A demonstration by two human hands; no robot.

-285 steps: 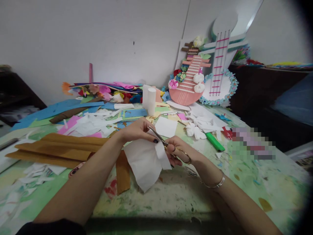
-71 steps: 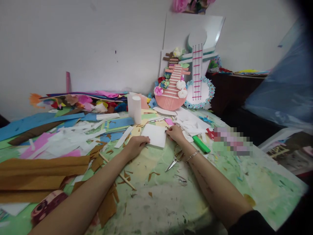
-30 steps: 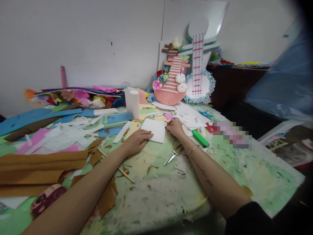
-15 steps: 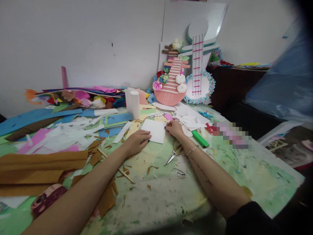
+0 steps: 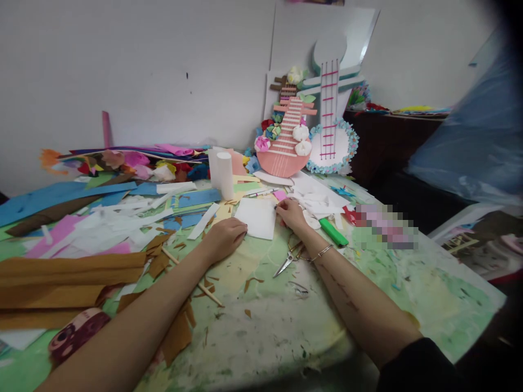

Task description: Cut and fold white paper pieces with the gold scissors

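A white square of paper point(image 5: 256, 219) lies flat on the table between my hands. My left hand point(image 5: 225, 237) rests at its lower left edge, the fingers lying over the border and the thumb hidden. With thumb and finger pinched, my right hand point(image 5: 291, 213) grips the right edge of the paper. Below the right wrist lie small scissors point(image 5: 285, 263) with their blades nearly together. A bright green stick-shaped item point(image 5: 333, 232) is just right of that wrist. Behind the paper stands a white roll point(image 5: 224, 175).
Brown crepe paper point(image 5: 69, 277), white scraps point(image 5: 110, 226) and a wooden stick point(image 5: 210, 294) cover the left side. At the back, a pink paper lute point(image 5: 284, 158) and a white banjo-like model point(image 5: 330, 144) lean upright. A blue plastic bag point(image 5: 461, 130) hangs at right.
My left hand has drawn back slightly to the left, baring more of the paper's left edge. The right hand has barely moved and stays at the right edge.
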